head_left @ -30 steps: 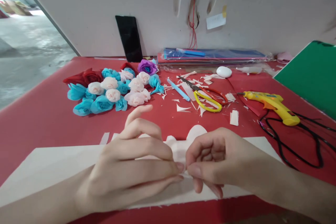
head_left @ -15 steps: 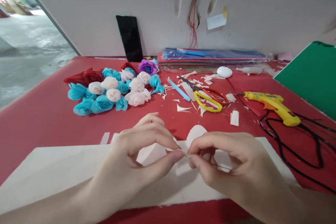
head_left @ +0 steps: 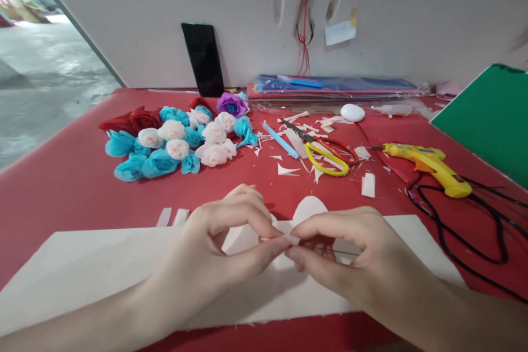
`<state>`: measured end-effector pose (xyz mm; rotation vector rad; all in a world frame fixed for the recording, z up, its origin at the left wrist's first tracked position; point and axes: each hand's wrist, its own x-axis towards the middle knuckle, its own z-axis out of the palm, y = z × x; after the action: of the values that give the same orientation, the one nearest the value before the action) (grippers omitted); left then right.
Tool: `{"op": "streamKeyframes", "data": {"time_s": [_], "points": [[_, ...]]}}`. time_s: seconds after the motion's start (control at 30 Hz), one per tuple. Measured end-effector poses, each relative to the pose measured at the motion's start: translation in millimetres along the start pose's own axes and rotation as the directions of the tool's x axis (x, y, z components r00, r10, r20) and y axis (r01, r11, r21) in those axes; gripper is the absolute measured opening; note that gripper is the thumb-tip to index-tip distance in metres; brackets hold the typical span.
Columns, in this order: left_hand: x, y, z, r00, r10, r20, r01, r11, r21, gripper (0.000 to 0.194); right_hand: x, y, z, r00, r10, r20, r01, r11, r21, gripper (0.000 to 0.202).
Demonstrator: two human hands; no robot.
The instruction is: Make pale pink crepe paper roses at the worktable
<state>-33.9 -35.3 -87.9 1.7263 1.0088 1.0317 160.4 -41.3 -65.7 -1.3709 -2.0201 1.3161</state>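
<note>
Fingers of both hands pinch the pale paper petal (head_left: pixel 307 210) over the cream sheet's (head_left: pixel 91 264) near edge, scissors (head_left: pixel 325 153) well apart.

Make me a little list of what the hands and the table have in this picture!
left hand: pinches the pale paper petal
right hand: pinches the same petal, fingertips meeting the left's
under hands: pale paper sheet
table: red cover
far left: paper roses, blue, white, red, purple
middle: scissors, paper scraps
right: yellow glue gun, black cord
</note>
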Motion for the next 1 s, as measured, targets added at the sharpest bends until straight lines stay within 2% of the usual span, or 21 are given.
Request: {"op": "streamKeyframes", "data": {"time_s": [0.13,0.23,0.4,0.53,0.63,0.73,0.87,1.0], "points": [[1,1,-4.5,0.997,0.065,0.037,-0.066,0.997,0.027,0.020,0,-9,-8,0.996,0.063,0.070,-0.069,0.994,0.083,0.023],[3,3,-7.9,0.987,0.156,0.048,-0.159,0.986,0.049,0.019,1,-9,-9,0.990,0.096,0.107,-0.115,0.975,0.191,0.022],[7,-2,-15.6,0.940,0.334,0.067,-0.341,0.919,0.199,0.020,5,-7,-6,0.972,0.168,0.164,-0.216,0.910,0.353,0.017],[6,-4,-19.0,0.919,0.388,0.076,-0.394,0.885,0.247,0.016,5,-7,-6,0.972,0.158,0.176,-0.215,0.901,0.377,0.018],[4,-1,-16.4,0.938,0.342,0.062,-0.347,0.911,0.221,0.019,1,-6,-5,0.994,0.088,0.072,-0.103,0.962,0.253,0.019],[2,2,-11.2,0.965,0.263,0.017,-0.263,0.953,0.153,0.022,-3,-3,-2,0.997,-0.041,-0.060,0.044,0.997,0.057,0.017],[3,5,-5.7,0.991,0.132,-0.023,-0.130,0.989,0.070,0.016,-3,-1,1,0.951,-0.269,-0.151,0.245,0.956,-0.158,0.019],[4,5,-3.3,1.000,0.011,-0.024,-0.010,1.000,0.015,0.016,-3,2,1,0.902,-0.401,-0.161,0.335,0.885,-0.324,0.021]]}}
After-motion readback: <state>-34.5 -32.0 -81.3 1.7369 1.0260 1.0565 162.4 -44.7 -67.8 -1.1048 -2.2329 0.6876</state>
